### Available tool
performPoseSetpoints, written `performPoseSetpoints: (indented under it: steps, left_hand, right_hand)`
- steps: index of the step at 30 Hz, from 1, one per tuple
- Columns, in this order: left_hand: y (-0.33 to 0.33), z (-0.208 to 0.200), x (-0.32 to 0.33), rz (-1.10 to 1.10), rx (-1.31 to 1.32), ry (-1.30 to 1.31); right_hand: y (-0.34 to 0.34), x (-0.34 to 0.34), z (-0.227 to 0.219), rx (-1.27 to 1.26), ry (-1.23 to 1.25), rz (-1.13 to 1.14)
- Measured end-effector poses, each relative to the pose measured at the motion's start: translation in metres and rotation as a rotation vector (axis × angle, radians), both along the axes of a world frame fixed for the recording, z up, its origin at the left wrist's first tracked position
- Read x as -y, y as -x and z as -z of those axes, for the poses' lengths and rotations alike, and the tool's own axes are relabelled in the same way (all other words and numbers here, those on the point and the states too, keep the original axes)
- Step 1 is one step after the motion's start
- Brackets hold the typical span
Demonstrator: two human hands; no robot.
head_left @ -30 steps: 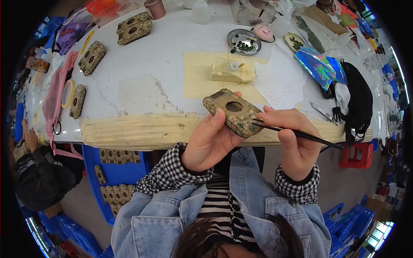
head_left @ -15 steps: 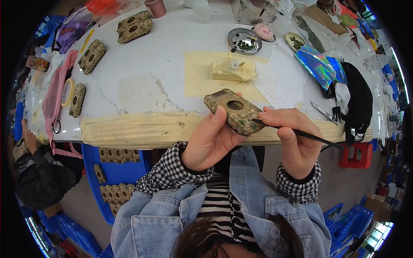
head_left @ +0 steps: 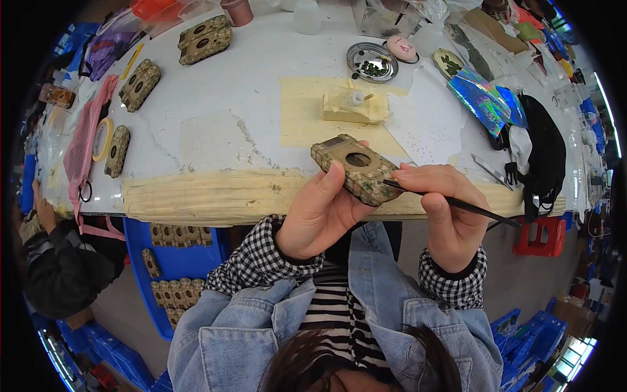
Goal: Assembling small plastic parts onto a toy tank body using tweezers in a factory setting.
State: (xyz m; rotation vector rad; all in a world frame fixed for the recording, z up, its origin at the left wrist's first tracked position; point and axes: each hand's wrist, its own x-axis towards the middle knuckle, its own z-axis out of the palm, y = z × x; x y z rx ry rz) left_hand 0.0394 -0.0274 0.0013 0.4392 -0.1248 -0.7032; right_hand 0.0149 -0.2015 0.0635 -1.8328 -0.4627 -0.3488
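Note:
My left hand [head_left: 313, 219] is closed around a camouflage-patterned model tank hull [head_left: 375, 175], held tilted above the table's near edge. A round hole opens in the hull's flat top. In my right hand [head_left: 450, 225] is a pair of black tweezers [head_left: 475, 208], pinched between thumb and fingers. Their tips meet the hull's right end, where a small green spot shows; whether they grip a piece is too small to tell. Just beyond stands a tape-covered block [head_left: 339, 112] bearing a small white cup [head_left: 357, 98] with a stick in it.
Dark green bits lie in a round metal dish [head_left: 353, 62]. More hulls [head_left: 139, 85] stand on the table's left, near a tape roll [head_left: 101, 139]. A blue tray [head_left: 138, 251] below holds several hulls. Silver tweezers [head_left: 490, 170] lie rightward by a black bag [head_left: 545, 150]. Another person [head_left: 68, 268] is at left.
Almost nothing differs. The hull and both hands stay in place, with the tweezer tips still at the hull's right end.

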Motion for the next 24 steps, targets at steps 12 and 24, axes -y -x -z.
performPoseSetpoints:
  steps: [12, 24]
  left_hand:
    - [-0.0004, 0.0010, -0.0006, 0.007, 0.004, 0.002]
    - [-0.0012, 0.0005, -0.0003, 0.015, -0.001, 0.004]
  right_hand:
    - [0.0005, 0.0001, 0.0002, 0.007, 0.005, 0.000]
    - [0.0003, 0.0007, 0.0016, 0.006, -0.006, -0.006]
